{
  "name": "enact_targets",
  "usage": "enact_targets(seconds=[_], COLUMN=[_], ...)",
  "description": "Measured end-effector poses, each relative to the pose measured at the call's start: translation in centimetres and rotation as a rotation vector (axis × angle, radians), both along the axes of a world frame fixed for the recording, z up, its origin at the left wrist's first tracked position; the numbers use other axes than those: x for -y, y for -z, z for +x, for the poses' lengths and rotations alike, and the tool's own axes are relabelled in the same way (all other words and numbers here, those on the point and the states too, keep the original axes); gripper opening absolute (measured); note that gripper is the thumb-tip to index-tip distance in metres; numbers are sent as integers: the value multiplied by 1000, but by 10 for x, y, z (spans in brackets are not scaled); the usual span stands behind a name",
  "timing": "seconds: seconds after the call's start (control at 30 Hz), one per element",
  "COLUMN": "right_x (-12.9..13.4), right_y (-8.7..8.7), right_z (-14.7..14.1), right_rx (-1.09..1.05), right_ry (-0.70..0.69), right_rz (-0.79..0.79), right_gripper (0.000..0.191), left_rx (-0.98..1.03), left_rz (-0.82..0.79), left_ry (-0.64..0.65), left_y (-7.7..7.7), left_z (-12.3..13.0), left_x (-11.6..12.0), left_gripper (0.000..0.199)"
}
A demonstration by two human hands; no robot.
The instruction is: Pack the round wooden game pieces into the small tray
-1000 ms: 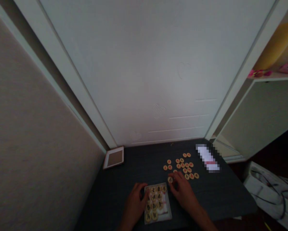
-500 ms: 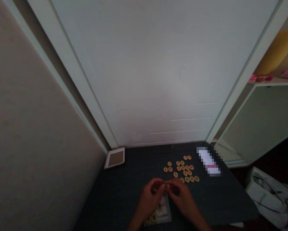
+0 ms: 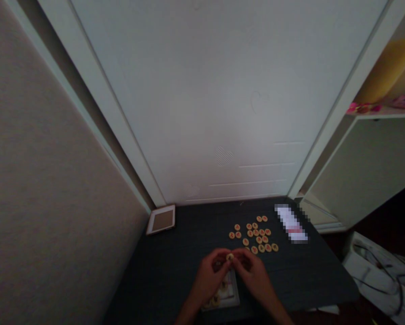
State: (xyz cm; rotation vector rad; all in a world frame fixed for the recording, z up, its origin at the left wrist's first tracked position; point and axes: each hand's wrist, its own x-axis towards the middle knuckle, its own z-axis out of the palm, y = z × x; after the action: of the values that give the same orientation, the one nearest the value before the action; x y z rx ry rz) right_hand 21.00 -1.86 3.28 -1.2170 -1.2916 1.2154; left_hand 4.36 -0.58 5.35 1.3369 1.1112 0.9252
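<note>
Both hands meet near the table's front, above a clear shallow box (image 3: 235,295) that holds several round pieces. Between the fingertips is a small round wooden piece (image 3: 230,257). My left hand (image 3: 209,273) is closed on its left side, and my right hand (image 3: 251,271) pinches it from the right. Just beyond the hands, several round pieces with red or dark marks (image 3: 255,233) lie loosely spread on the dark table (image 3: 185,253). The hands hide part of the box.
A framed flat item (image 3: 163,220) lies at the table's back left corner. A blurred white item (image 3: 292,224) rests at the back right. White panels stand behind the table. On the floor at right is a white box with cables (image 3: 375,266).
The fingertips have drawn closer around the round piece, which now shows more plainly between them. The view has shifted slightly.
</note>
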Motion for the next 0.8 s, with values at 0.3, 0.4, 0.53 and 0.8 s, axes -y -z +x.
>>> enact_targets(seconds=[0.3, 0.4, 0.53, 0.8], right_x=[-1, -1, -1, 0], right_y=[-6, -3, -1, -4], right_z=[4, 5, 4, 5], right_rx=[55, 38, 7, 1], right_ry=[-39, -34, -29, -74], right_rz=[-31, -37, -32, -22], right_gripper=[42, 41, 42, 42], left_rx=[-117, -138, -154, -59], left_rz=[63, 52, 52, -8], left_ry=[51, 85, 100, 41], left_y=[-6, -6, -7, 2], left_z=[-3, -5, -5, -3], left_x=[0, 0, -1, -2], left_gripper=[37, 39, 42, 43])
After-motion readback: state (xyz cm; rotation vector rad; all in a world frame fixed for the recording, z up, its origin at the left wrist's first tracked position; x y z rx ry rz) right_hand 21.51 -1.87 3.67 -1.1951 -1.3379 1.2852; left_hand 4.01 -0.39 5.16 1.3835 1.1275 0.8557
